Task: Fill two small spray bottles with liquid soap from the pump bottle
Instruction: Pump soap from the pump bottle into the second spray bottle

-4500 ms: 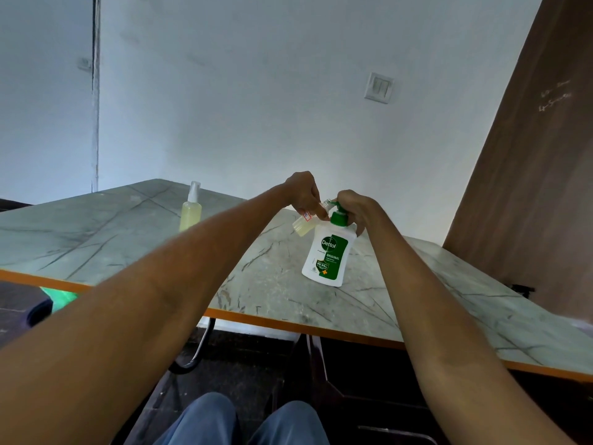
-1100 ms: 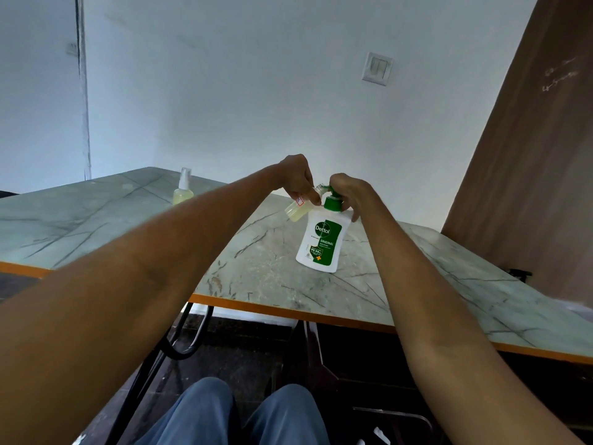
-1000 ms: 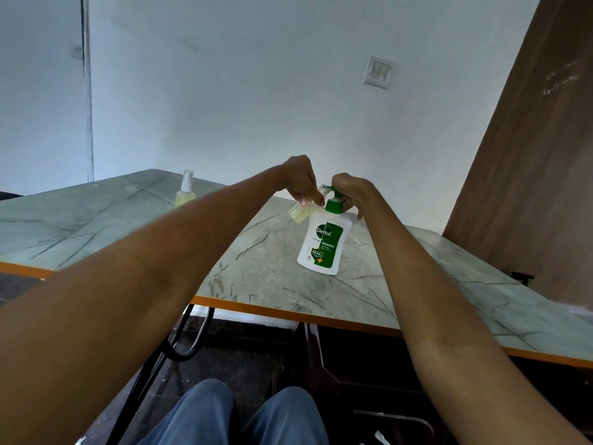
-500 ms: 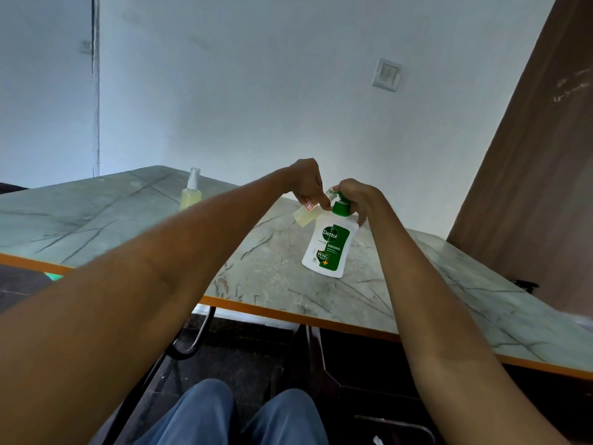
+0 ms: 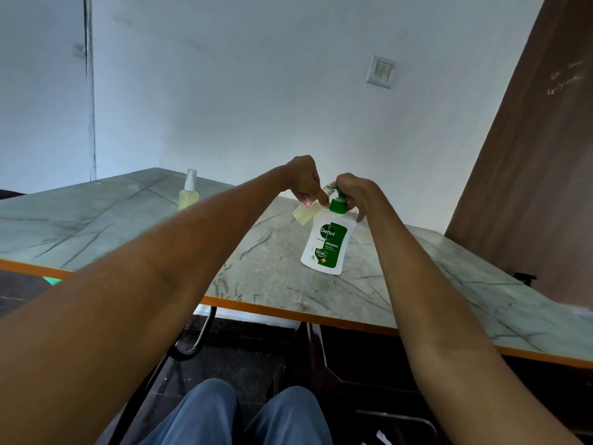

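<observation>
Pump bottle [image 5: 327, 245]: white body, green label, green pump head [image 5: 337, 202]. Stands on the marble-pattern table [image 5: 128, 226], near the front edge at mid-table. Long axis near upright, top leaning slightly to the right in the head view. Spout faces left, toward the open bottle.

Right hand [image 5: 356, 194]: set over the pump head from above, fingers curled down around it; one finger reaches down past the collar on the right side. How hard it presses cannot be told.

Open spray bottle [image 5: 309, 208]: small, clear, holding pale yellow liquid, with a red-edged label near its upper part. Held above the table, touching or just beside the pump bottle's left shoulder. Long axis tilted: bare mouth points up and to the right, right at the spout; base points down and to the left. No spray cap on it.

Left hand [image 5: 303, 179]: fingers closed together on the upper part of the open spray bottle, pinching it from above, knuckles up. Both forearms stretch out from the lower corners of the frame.

Second spray bottle [image 5: 188, 194]: white spray cap on, pale yellow liquid inside. Stands upright on the table, well apart to the left and farther back, partly hidden behind the left forearm.

Surroundings: wall switch [image 5: 382, 71] on the white wall; brown panel [image 5: 529, 187] at right; blue-trousered knees [image 5: 240, 415] below.
</observation>
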